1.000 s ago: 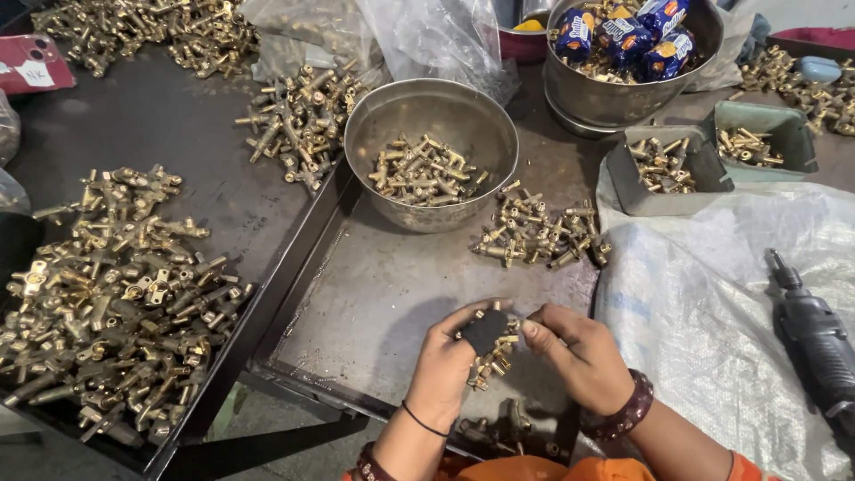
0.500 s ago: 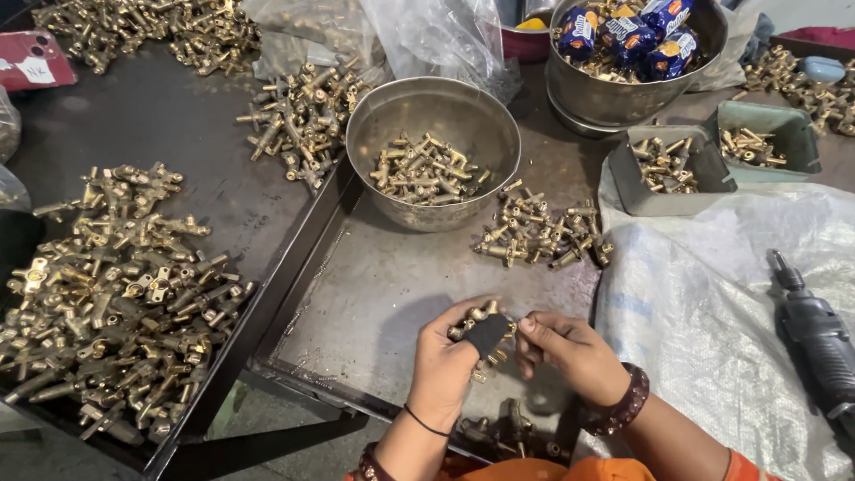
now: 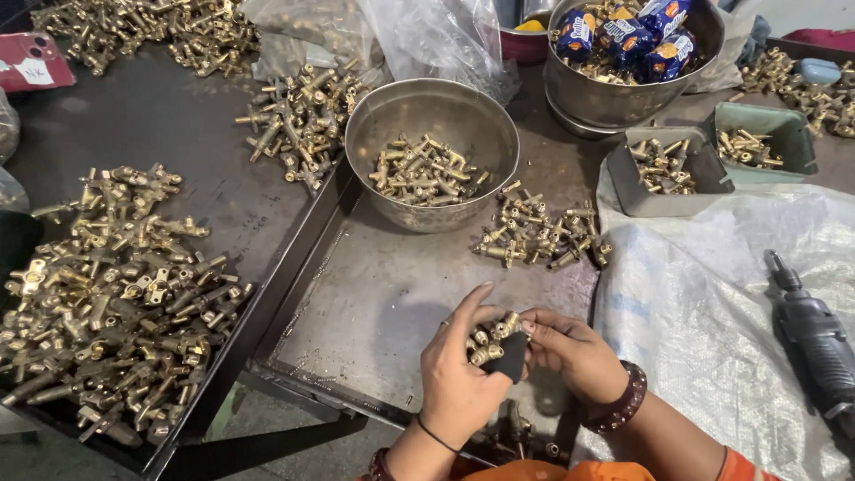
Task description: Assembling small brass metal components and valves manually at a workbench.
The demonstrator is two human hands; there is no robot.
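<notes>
My left hand and my right hand meet low over a dark metal tray. Between them they hold a small cluster of brass fittings against a small black piece. The left hand cups the cluster from the left with its fingers raised; the right hand's fingertips pinch it from the right. A bangle sits on the right wrist.
A steel bowl of brass fittings stands at the tray's far end, with a loose heap beside it. A large pile of fittings lies left. Two small trays and a big steel pot sit behind; a power tool lies right on white sacking.
Both hands have shifted slightly right and nearer with the cluster. The black piece has dropped from the top of the cluster to its lower side.
</notes>
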